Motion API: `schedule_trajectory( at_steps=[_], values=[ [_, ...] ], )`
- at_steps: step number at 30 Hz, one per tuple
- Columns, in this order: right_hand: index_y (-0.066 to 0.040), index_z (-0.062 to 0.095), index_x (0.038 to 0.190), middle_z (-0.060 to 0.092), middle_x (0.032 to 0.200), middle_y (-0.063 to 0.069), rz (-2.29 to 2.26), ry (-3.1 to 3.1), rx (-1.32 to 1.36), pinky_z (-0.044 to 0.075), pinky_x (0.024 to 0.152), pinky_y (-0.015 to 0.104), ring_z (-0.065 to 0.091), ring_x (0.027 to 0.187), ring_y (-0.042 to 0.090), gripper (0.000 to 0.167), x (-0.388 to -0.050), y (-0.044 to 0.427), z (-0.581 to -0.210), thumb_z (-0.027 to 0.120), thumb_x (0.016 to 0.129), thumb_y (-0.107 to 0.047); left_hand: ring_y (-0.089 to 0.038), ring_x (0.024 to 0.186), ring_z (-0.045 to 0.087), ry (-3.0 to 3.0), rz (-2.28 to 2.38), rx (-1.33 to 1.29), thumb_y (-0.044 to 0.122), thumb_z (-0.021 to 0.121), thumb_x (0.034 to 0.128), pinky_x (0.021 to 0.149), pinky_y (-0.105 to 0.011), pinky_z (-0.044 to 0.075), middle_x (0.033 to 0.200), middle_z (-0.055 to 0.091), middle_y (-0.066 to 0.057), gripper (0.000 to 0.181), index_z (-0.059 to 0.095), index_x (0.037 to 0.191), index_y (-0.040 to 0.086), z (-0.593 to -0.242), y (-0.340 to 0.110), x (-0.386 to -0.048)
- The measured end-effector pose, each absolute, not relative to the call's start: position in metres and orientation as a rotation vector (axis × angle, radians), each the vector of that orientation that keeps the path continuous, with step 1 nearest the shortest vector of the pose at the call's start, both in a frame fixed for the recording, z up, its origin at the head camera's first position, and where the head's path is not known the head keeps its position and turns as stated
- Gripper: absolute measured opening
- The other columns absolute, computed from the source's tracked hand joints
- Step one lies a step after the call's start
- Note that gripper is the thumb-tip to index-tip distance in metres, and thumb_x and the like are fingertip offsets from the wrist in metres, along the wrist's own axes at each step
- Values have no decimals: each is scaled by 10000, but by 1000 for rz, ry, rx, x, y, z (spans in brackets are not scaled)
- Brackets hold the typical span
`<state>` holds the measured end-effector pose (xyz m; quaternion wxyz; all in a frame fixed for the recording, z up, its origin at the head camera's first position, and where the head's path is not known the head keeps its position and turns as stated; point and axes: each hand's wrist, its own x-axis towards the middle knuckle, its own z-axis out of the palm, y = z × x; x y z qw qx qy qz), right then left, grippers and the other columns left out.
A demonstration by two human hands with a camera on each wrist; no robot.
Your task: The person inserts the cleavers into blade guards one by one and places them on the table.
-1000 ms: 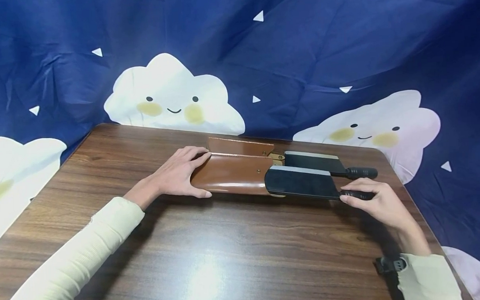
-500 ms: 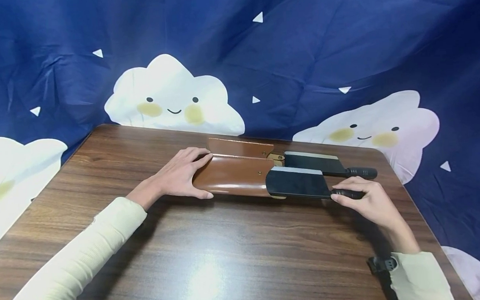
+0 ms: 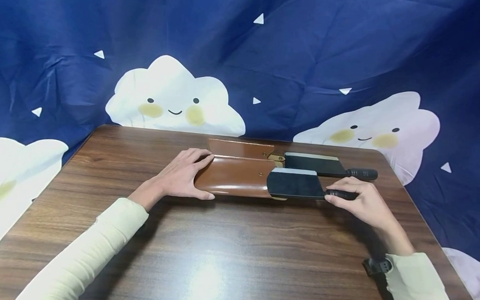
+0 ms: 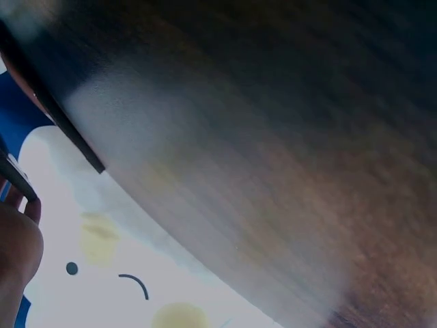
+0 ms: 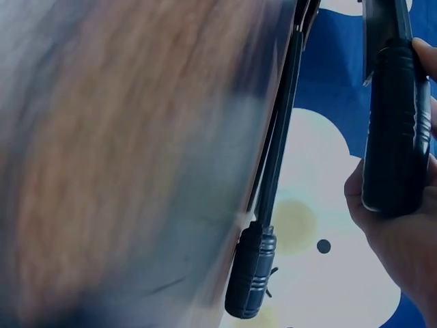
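A brown leather sheath (image 3: pixel 236 176) lies near the table's far side, and a cleaver (image 3: pixel 294 183) with a black blade and bright edge sits partly inside it. My left hand (image 3: pixel 181 175) holds the sheath's left end, thumb along the near side and fingers along the far side. My right hand (image 3: pixel 365 202) grips the cleaver's black ribbed handle, whose butt shows clearly in the right wrist view. The blade's front part is hidden in the sheath. In the left wrist view, only a bit of a hand (image 4: pixel 17 249) appears at the left edge.
Just behind lies a second brown sheath (image 3: pixel 240 147) with a brass-studded strap (image 3: pixel 277 157). Beside its mouth rests another black cleaver (image 3: pixel 315 163). The wooden table (image 3: pixel 267 250) ends at a blue curtain (image 3: pixel 280 56) with cloud prints.
My right hand has moved left, sliding the cleaver deeper into the sheath, so less blade shows. The left hand keeps its hold on the sheath, nearly still. The second cleaver has not moved.
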<state>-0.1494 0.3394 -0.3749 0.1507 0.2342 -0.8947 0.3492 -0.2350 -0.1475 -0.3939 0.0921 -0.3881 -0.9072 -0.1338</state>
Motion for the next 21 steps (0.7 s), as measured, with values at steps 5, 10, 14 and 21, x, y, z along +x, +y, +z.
schedule_trajectory(
  at_steps=[5, 10, 14, 21],
  values=[
    [-137, 803, 997, 721, 946, -59, 982, -2567, 676, 418, 800, 138, 611, 927, 66, 256, -150, 335, -374, 868, 777, -23, -284, 1366, 361, -2695, -398, -1152, 800, 688, 708, 1115, -488, 277, 1482, 431, -114, 1139, 452, 1521, 38, -394, -146, -235],
    [-109, 803, 985, 719, 935, -60, 971, -2562, 671, 422, 783, 139, 612, 918, 63, 242, -150, 332, -374, 873, 769, -25, -286, 1369, 358, -2692, -396, -1150, 799, 686, 708, 1113, -486, 277, 1483, 430, -114, 1138, 454, 1520, 36, -393, -146, -235],
    [-99, 804, 984, 721, 936, -65, 971, -2563, 665, 426, 770, 151, 611, 914, 64, 229, -150, 329, -374, 875, 774, -42, -299, 1368, 366, -2687, -402, -1158, 802, 683, 706, 1109, -498, 282, 1480, 435, -124, 1141, 460, 1514, 28, -393, -146, -235],
    [-76, 805, 988, 716, 948, -76, 938, -2556, 676, 419, 785, 141, 609, 929, 53, 226, -151, 323, -374, 878, 775, -59, -300, 1369, 362, -2686, -381, -1163, 817, 662, 716, 1123, -504, 271, 1492, 425, -122, 1150, 443, 1525, 30, -393, -143, -236]
  ],
)
